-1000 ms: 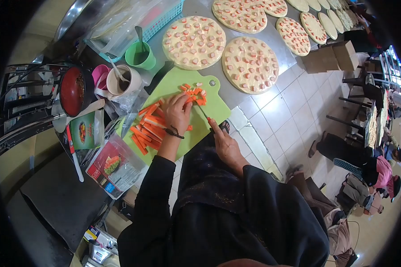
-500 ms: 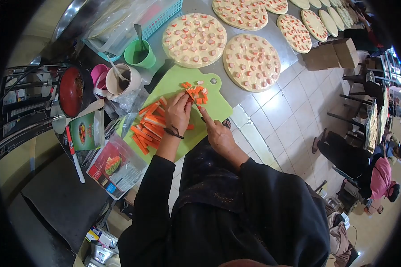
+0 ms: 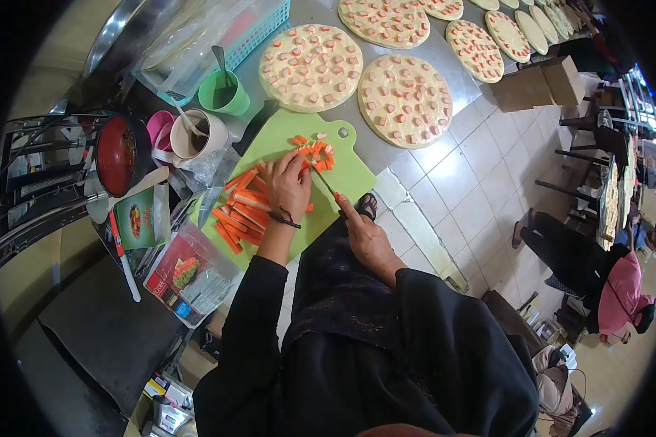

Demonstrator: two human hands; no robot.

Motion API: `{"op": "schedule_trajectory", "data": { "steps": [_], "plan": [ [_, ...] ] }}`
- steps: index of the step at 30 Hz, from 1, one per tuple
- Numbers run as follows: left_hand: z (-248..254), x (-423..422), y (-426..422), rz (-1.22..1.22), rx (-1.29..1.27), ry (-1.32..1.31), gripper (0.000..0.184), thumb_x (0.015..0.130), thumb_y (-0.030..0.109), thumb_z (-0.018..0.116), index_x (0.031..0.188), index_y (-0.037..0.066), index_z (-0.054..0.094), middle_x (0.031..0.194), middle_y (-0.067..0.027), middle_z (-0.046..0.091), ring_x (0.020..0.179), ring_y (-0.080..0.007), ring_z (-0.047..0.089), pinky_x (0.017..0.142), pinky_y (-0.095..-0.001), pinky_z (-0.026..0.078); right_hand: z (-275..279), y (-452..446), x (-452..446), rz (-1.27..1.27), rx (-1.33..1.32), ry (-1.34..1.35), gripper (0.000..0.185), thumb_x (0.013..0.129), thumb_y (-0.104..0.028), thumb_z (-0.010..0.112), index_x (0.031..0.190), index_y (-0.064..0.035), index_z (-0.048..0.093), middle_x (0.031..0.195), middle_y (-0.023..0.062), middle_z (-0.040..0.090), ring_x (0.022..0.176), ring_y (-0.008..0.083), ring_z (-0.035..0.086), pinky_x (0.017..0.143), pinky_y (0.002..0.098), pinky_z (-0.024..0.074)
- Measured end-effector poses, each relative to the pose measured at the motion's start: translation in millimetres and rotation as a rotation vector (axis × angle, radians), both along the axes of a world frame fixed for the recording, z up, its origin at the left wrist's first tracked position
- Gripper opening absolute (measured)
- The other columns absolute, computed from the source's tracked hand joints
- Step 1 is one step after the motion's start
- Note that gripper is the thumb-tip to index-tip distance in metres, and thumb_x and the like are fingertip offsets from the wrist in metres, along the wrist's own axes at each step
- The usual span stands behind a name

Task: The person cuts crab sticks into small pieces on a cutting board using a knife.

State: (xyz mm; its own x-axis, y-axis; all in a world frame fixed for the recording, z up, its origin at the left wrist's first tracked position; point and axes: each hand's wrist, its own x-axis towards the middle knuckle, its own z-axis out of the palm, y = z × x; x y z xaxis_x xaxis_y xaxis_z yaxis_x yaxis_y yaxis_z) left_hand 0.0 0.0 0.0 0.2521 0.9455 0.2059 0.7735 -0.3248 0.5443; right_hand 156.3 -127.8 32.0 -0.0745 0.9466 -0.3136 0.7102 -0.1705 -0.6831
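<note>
On a green cutting board (image 3: 342,191) lies a pile of orange-and-white crab sticks (image 3: 242,215). My left hand (image 3: 289,188) presses down with bent fingers on crab sticks at the pile's upper end; the pieces under the fingertips are partly hidden. A knife (image 3: 326,186) is in my right hand (image 3: 372,244), closed around its handle, with the blade pointing up-left to the left fingertips. Small cut pieces of crab stick (image 3: 317,154) are gathered just beyond the blade, near the board's hole.
Round dough bases topped with crab stick pieces (image 3: 311,69) cover the metal table beyond the board. To the left stand a green cup (image 3: 224,92), a beige mug (image 3: 197,135) and a red pan (image 3: 116,154). A food package (image 3: 193,275) lies beside the board. People are at the right.
My right hand has drawn back toward my body, and more of the knife blade shows. My left hand stays on the crab sticks. The whole view has shifted slightly.
</note>
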Motion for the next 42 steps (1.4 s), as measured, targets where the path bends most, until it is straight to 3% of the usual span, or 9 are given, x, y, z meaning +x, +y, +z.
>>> {"op": "schedule_trajectory", "data": {
  "steps": [5,7,16,23,25,29,31,42],
  "plan": [
    [2.5,5.2,-9.8,0.012,-0.017,-0.025,0.027,0.076,0.008,0.064,0.101,0.000,0.065,0.112,-0.0111,0.061,0.098,-0.0315,0.055,0.089,-0.0408,0.042,8.5,14.0,-3.2,-0.015,0.005,-0.004,0.069,0.087,-0.003,0.044,0.147,-0.0211,0.018,0.079,0.0230,0.056,0.065,0.0399,0.061,0.062,0.0475,0.0509],
    [1.2,-0.4,-6.9,0.016,-0.027,-0.043,0.026,0.075,0.007,0.064,0.101,0.000,0.064,0.111,-0.0117,0.061,0.097,-0.0320,0.055,0.089,-0.0412,0.043,9.4,20.5,-11.0,-0.014,-0.053,-0.023,0.057,0.093,-0.008,0.044,0.145,-0.0196,0.024,0.081,0.0220,0.058,0.069,0.0388,0.060,0.064,0.0457,0.0495],
    [-1.9,-10.0,2.0,-0.056,-0.006,-0.029,0.023,0.075,0.007,0.065,0.098,0.001,0.064,0.105,-0.0123,0.064,0.094,-0.0322,0.056,0.086,-0.0400,0.045,-1.0,36.9,-21.1,0.028,-0.062,-0.075,0.064,0.089,-0.006,0.045,0.146,-0.0235,0.023,0.082,0.0217,0.058,0.069,0.0397,0.060,0.063,0.0471,0.0496],
    [-1.5,-8.6,1.3,-0.049,0.005,-0.039,0.021,0.076,0.009,0.066,0.096,0.001,0.065,0.104,-0.0116,0.065,0.094,-0.0313,0.056,0.085,-0.0400,0.045,-11.4,29.2,-24.0,0.022,-0.005,-0.088,0.061,0.089,-0.006,0.044,0.145,-0.0206,0.023,0.087,0.0232,0.060,0.073,0.0410,0.062,0.064,0.0469,0.0505],
    [-0.3,-9.3,2.7,-0.054,0.045,-0.022,0.020,0.077,0.009,0.065,0.095,0.001,0.065,0.103,-0.0112,0.064,0.093,-0.0319,0.057,0.083,-0.0404,0.046,-19.2,13.3,-18.6,-0.003,0.059,-0.065,0.067,0.088,-0.005,0.044,0.147,-0.0250,0.019,0.080,0.0217,0.057,0.064,0.0390,0.061,0.061,0.0472,0.0516],
    [-0.6,-9.2,-0.2,-0.045,-0.030,-0.111,0.020,0.077,0.008,0.065,0.095,0.000,0.064,0.104,-0.0123,0.063,0.093,-0.0338,0.057,0.081,-0.0414,0.046,-10.8,-0.1,-7.9,0.001,-0.030,-0.047,0.065,0.090,-0.006,0.043,0.147,-0.0252,0.019,0.079,0.0212,0.057,0.066,0.0396,0.061,0.063,0.0481,0.0508],
    [-2.8,-11.0,-0.4,-0.042,-0.032,-0.119,0.020,0.077,0.007,0.065,0.095,-0.001,0.063,0.104,-0.0130,0.062,0.093,-0.0342,0.057,0.081,-0.0415,0.046,-2.7,-1.6,-6.7,-0.035,-0.078,-0.007,0.056,0.092,-0.006,0.044,0.144,-0.0211,0.028,0.085,0.0240,0.059,0.073,0.0409,0.061,0.064,0.0482,0.0495],
    [-2.0,-14.0,-0.4,-0.046,-0.064,-0.115,0.019,0.076,0.005,0.065,0.094,-0.001,0.061,0.101,-0.0135,0.062,0.092,-0.0340,0.056,0.082,-0.0421,0.046,3.2,27.4,-19.6,0.023,-0.059,-0.027,0.059,0.090,-0.004,0.045,0.144,-0.0166,0.027,0.085,0.0233,0.059,0.072,0.0391,0.061,0.066,0.0450,0.0501]
  ]
}}
